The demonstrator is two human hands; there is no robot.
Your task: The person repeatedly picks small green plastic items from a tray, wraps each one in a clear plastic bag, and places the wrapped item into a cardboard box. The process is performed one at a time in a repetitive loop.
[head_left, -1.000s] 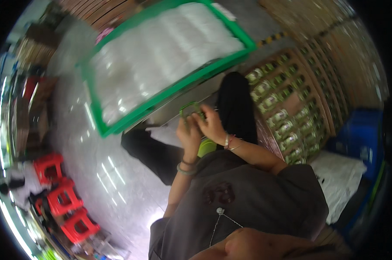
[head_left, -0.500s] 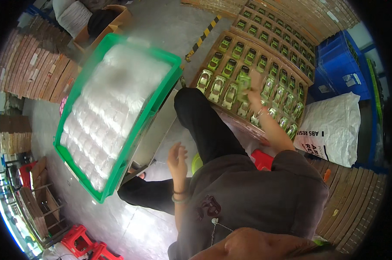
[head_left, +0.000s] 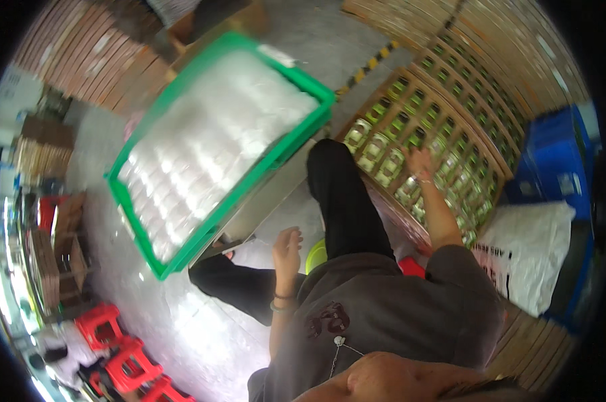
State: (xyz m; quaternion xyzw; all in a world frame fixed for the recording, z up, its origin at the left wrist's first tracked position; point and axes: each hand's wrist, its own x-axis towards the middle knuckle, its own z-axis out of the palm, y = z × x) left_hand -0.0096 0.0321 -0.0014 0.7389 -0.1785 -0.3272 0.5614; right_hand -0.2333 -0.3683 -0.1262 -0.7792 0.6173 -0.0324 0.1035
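My right hand (head_left: 420,163) reaches over a cardboard tray of green toy cars (head_left: 398,120) at the right. Its fingers are blurred but look apart, close above the cars, and no car shows in them. The cars stand in rows; those at the near left corner look paler, and several nearer the hand have a shiny clear look. My left hand (head_left: 288,249) hovers in front of my body by my left thigh, its fingers loosely bent and holding nothing. Left of my knees stands a green crate (head_left: 246,191) filled with rows of clear plastic pieces (head_left: 196,154).
Behind the tray lies another tray of green cars (head_left: 474,84). A white sack (head_left: 527,248) and blue bins (head_left: 551,161) stand at the right. Cardboard stacks (head_left: 95,53) rise at the far left. Red stools (head_left: 129,362) are at the lower left, a lime-green container (head_left: 316,256) near my left hand.
The whole view has shifted and turned. My right hand, which held a green toy car over the tray, now shows no car in it. My left hand stays before my body.
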